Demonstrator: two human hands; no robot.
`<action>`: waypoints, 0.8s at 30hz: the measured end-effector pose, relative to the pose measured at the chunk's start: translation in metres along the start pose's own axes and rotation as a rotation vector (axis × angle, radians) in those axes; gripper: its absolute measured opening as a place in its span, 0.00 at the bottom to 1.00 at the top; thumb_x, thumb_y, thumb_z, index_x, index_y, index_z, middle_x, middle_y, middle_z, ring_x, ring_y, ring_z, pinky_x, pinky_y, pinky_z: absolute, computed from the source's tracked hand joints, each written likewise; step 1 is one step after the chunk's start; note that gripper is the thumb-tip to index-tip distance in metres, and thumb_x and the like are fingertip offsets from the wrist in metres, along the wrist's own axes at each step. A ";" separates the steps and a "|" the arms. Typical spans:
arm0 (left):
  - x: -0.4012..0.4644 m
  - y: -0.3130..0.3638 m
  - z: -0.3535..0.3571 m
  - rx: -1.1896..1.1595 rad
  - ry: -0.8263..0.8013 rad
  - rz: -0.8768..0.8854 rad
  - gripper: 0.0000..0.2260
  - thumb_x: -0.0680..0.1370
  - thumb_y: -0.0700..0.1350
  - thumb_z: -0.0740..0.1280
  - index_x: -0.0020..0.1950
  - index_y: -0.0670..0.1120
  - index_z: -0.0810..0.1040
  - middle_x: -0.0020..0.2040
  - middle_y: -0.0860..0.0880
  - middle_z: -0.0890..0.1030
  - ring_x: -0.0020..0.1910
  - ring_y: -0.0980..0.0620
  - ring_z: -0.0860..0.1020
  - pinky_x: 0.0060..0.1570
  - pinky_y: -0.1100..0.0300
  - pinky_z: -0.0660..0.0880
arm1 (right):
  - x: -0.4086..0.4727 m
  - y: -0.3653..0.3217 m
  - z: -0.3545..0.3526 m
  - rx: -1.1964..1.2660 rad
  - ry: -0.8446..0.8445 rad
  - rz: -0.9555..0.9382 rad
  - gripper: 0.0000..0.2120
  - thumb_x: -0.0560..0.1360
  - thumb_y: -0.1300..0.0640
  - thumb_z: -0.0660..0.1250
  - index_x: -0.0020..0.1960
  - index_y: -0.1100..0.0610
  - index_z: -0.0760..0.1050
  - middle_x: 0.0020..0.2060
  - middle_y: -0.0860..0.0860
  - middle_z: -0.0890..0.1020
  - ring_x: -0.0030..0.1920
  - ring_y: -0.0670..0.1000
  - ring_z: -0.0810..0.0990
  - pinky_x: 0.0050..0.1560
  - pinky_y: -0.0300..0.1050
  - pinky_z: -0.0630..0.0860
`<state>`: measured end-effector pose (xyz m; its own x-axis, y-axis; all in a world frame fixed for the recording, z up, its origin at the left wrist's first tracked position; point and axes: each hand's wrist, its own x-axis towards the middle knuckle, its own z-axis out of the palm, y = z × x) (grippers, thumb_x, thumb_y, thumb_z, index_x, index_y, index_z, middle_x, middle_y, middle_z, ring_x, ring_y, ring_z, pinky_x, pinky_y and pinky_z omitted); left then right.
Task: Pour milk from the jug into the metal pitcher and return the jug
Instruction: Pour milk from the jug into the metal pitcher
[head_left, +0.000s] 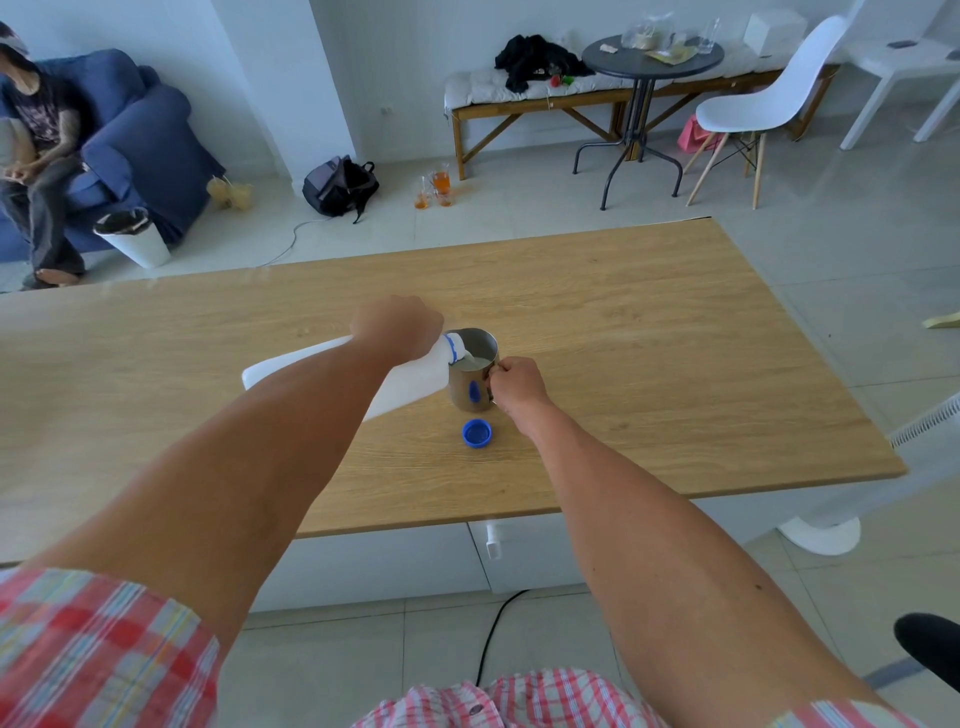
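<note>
My left hand (397, 326) grips the white plastic milk jug (410, 382) near its neck. The jug is tipped almost flat, its blue-ringed mouth over the rim of the metal pitcher (467, 384). Milk runs from the mouth into the pitcher, which holds milk inside. The pitcher stands upright on the wooden table (649, 364). My right hand (517, 384) is closed on the pitcher's handle at its right side. The jug's blue cap (477, 433) lies on the table just in front of the pitcher.
Beyond the table's far edge are a white bin (136, 238), a backpack (340, 185) and glasses on the floor (436, 189). A person sits on a blue sofa (145, 145) at the far left. A white fan base (821, 535) stands right of the table.
</note>
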<state>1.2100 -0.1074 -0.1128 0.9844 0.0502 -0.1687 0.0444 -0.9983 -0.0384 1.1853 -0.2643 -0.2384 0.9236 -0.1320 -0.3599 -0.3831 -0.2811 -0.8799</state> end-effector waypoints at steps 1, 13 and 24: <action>0.000 0.000 0.000 0.001 0.001 0.000 0.14 0.82 0.51 0.56 0.50 0.45 0.78 0.48 0.44 0.80 0.46 0.43 0.78 0.45 0.52 0.72 | 0.000 -0.001 0.000 0.001 0.002 -0.004 0.12 0.80 0.63 0.58 0.43 0.60 0.78 0.38 0.56 0.78 0.39 0.54 0.74 0.40 0.49 0.70; -0.001 0.001 -0.001 -0.006 -0.007 -0.009 0.14 0.82 0.51 0.56 0.50 0.45 0.79 0.44 0.45 0.79 0.45 0.43 0.78 0.45 0.52 0.71 | 0.001 0.000 0.000 -0.005 0.009 0.023 0.14 0.82 0.62 0.58 0.51 0.68 0.81 0.39 0.56 0.80 0.40 0.53 0.76 0.42 0.48 0.73; -0.002 0.002 -0.002 0.001 0.000 0.007 0.14 0.81 0.50 0.56 0.50 0.45 0.78 0.44 0.45 0.78 0.46 0.42 0.78 0.47 0.51 0.74 | -0.001 -0.001 -0.001 -0.022 0.006 -0.010 0.12 0.79 0.64 0.57 0.43 0.58 0.77 0.37 0.56 0.77 0.38 0.54 0.73 0.40 0.49 0.70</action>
<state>1.2084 -0.1091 -0.1108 0.9846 0.0433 -0.1693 0.0373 -0.9986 -0.0384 1.1843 -0.2649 -0.2372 0.9275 -0.1346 -0.3488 -0.3737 -0.3031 -0.8767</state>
